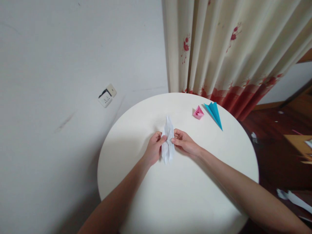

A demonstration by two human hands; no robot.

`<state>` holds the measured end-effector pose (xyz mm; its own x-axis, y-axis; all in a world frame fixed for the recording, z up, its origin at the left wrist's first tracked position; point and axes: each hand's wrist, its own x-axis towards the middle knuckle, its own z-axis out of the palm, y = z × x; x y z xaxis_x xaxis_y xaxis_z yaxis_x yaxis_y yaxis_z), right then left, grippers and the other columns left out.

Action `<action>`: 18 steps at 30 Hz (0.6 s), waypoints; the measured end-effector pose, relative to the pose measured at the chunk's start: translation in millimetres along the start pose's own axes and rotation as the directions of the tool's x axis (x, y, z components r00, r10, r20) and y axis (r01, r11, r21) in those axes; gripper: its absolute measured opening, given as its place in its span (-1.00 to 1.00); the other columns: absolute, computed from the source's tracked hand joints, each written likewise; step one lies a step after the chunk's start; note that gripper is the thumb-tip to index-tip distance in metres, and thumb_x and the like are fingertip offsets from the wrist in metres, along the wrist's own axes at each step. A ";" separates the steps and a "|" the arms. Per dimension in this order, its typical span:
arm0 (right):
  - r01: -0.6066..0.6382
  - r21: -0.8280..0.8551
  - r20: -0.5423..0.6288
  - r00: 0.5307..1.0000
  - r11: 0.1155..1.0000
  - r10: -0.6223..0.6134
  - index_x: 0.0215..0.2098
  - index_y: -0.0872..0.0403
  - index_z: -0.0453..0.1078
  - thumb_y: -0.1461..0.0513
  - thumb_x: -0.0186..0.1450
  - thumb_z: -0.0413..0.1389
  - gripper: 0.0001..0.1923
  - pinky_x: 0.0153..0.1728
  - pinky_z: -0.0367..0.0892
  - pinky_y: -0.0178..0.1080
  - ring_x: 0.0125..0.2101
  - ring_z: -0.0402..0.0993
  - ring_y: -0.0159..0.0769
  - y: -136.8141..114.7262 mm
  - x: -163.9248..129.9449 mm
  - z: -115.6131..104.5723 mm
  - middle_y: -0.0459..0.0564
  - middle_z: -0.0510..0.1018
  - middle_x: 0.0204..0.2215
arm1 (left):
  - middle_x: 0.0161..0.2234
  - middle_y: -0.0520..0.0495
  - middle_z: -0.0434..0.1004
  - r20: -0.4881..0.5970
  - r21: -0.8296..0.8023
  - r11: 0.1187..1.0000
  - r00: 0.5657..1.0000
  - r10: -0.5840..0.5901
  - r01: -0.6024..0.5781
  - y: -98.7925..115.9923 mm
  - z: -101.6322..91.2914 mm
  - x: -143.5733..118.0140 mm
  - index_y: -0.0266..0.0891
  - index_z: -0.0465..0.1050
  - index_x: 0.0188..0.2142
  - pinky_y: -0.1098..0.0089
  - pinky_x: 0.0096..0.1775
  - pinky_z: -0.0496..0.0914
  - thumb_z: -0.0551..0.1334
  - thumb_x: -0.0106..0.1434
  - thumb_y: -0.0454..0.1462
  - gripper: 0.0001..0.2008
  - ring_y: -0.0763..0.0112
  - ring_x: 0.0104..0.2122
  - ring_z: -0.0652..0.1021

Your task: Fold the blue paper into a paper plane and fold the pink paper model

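Note:
A piece of white folded paper (168, 151), long and narrow with pointed ends and creases along it, is held above the middle of the round white table (136, 195). My left hand (155, 146) pinches its left edge, thumb on top and fingers curled beneath. On the opposite edge my right hand (184, 141) grips it the same way, the thumb near the centre. Farther back on the right lie a small pink folded paper (198, 112) and a blue paper plane (214, 113), both apart from my hands.
A pale wall (60, 58) with a socket (105, 99) runs along the table's left side. Behind the table hangs a cream curtain (214, 48) with red patterns. Scraps of white paper (296, 200) lie low at the right, near a wooden surface (296, 146).

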<state>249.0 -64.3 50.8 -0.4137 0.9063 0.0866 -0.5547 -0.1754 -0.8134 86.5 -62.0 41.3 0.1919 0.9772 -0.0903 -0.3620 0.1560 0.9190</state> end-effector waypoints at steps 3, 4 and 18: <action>-0.017 0.009 -0.002 1.000 1.000 0.017 -0.38 0.04 0.35 0.05 -0.04 0.49 -0.52 -0.30 0.32 -0.33 -0.38 0.42 -0.39 0.1 0.5 -0.3 -0.14 0.51 -0.39 | -0.47 0.12 0.36 0.000 0.007 1.000 1.000 -0.010 0.010 0.8 0.5 -0.3 -0.22 0.28 -0.37 0.51 -0.43 0.28 0.50 0.06 -0.10 -0.57 0.55 -0.50 0.41; -0.025 0.011 -0.003 1.000 1.000 0.025 -0.37 0.04 0.35 0.04 -0.05 0.49 -0.51 -0.31 0.32 -0.33 -0.39 0.42 -0.38 0.3 0.6 -0.5 -0.14 0.51 -0.40 | -0.47 0.12 0.37 0.001 0.010 1.000 1.000 -0.015 0.015 1.2 0.8 -0.6 -0.22 0.29 -0.37 0.51 -0.43 0.28 0.50 0.06 -0.09 -0.57 0.55 -0.50 0.41; -0.056 0.038 0.004 0.998 0.998 0.055 -0.36 0.03 0.35 0.07 -0.04 0.49 -0.53 -0.30 0.31 -0.28 -0.43 0.40 -0.37 0.1 -0.7 2.3 -0.15 0.51 -0.45 | -0.48 0.12 0.37 -0.011 0.005 1.000 0.999 -0.031 0.031 0.0 0.1 -2.5 -0.22 0.29 -0.35 0.51 -0.44 0.30 0.51 0.04 -0.05 -0.53 0.54 -0.50 0.42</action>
<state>247.5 -65.9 52.0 -0.4464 0.8938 0.0435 -0.5576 -0.2398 -0.7947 86.1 -64.5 41.5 0.1928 0.9735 -0.1230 -0.3515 0.1856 0.9176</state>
